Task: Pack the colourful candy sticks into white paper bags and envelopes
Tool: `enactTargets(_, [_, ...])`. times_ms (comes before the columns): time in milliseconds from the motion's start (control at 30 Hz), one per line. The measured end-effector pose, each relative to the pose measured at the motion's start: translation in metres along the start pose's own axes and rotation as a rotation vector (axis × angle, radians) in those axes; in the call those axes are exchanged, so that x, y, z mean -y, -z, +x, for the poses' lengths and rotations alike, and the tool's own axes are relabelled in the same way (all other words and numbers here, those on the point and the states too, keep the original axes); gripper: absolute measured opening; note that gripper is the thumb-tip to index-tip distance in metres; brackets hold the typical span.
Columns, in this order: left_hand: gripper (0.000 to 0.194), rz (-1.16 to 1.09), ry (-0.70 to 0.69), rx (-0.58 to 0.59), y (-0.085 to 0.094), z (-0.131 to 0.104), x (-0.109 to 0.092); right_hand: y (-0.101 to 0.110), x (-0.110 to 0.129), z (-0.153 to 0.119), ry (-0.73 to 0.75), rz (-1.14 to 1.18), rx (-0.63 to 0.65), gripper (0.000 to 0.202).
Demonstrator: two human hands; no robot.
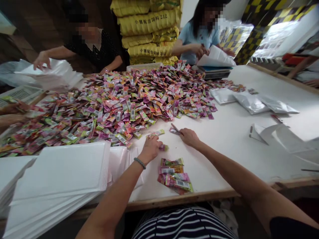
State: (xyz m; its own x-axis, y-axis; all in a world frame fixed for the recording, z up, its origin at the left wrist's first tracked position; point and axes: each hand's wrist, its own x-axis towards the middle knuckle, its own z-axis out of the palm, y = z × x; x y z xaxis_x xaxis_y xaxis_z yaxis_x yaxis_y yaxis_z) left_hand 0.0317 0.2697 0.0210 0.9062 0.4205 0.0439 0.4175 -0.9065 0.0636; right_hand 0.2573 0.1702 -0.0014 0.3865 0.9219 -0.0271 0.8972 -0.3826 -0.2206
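My left hand [152,148] is low over the white table, fingers curled round a small snack packet [163,147] whose end sticks out on the right. Just past its fingertips lies another packet [159,132]. Pinched in my right hand [189,137] is a snack packet [175,128], seen nearly edge-on; whether there is more than one I cannot tell. Between my forearms, near the table's front edge, several packets lie in a short overlapping stack [175,176]. Beyond both hands spreads a large heap of pink, purple and green packets [139,96].
White padded envelopes [64,169] are stacked at the left front. Filled silvery pouches [251,103] lie on the right, near scissors [251,131]. Across the table [236,149], one person [99,46] reaches to white bags; another [199,36] handles one above a scale [215,73].
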Motion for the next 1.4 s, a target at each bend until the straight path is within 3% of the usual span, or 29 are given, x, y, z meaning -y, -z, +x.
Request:
enactTargets(100, [0.031,-0.086,0.077,-0.060,-0.005,0.027,0.010,-0.001,-0.010,0.010,-0.136,-0.004,-0.063,0.030])
enactTargets(200, [0.034,-0.158,0.051,-0.009,-0.007,0.042,0.009,0.006,-0.006,0.029,-0.098,0.016,-0.070,0.032])
enactTargets(267, [0.032,-0.183,-0.032,0.033,-0.009,0.040,-0.003,0.009,0.003,0.039,-0.033,0.043,-0.058,0.031])
enactTargets(433, [0.044,-0.398,-0.188,0.109,-0.012,0.000,-0.045,0.001,0.021,0.025,0.266,0.096,0.030,0.030])
enactTargets(600, [0.045,-0.468,-0.088,-0.108,-0.001,-0.045,-0.050,-0.008,0.016,-0.036,0.594,0.104,0.136,0.034])
enactTargets(633, [0.056,-0.447,-0.069,-0.095,0.002,-0.052,-0.050,-0.007,0.015,-0.050,0.607,0.096,0.158,0.035])
enactTargets(733, [0.115,-0.355,-0.096,0.093,0.004,-0.071,-0.062,-0.002,0.014,-0.087,0.587,0.109,0.230,0.044])
enactTargets(800, [0.136,-0.274,-0.131,0.152,-0.001,-0.082,-0.075,-0.005,0.016,-0.106,0.593,0.116,0.239,0.064])
enactTargets(867, [0.133,-0.207,-0.115,0.165,-0.011,-0.087,-0.085,-0.013,0.021,-0.119,0.617,0.085,0.200,0.091])
enactTargets(933, [0.117,-0.159,-0.056,0.196,-0.021,-0.087,-0.085,-0.024,0.027,-0.122,0.629,0.032,0.156,0.105])
enactTargets(1067, [0.090,-0.119,-0.036,0.193,-0.030,-0.072,-0.062,-0.037,0.035,-0.107,0.608,-0.013,0.130,0.112])
enactTargets(1233, [0.086,-0.243,-0.085,0.096,-0.030,-0.067,-0.048,-0.036,0.042,-0.099,0.603,-0.055,0.163,0.132])
enactTargets(1300, [0.090,-0.328,-0.095,0.078,-0.032,-0.073,-0.055,-0.038,0.045,-0.104,0.629,-0.070,0.109,0.126])
enactTargets(1400, [0.100,-0.433,-0.116,0.069,-0.027,-0.088,-0.066,-0.044,0.044,-0.116,0.735,-0.039,0.003,0.095])
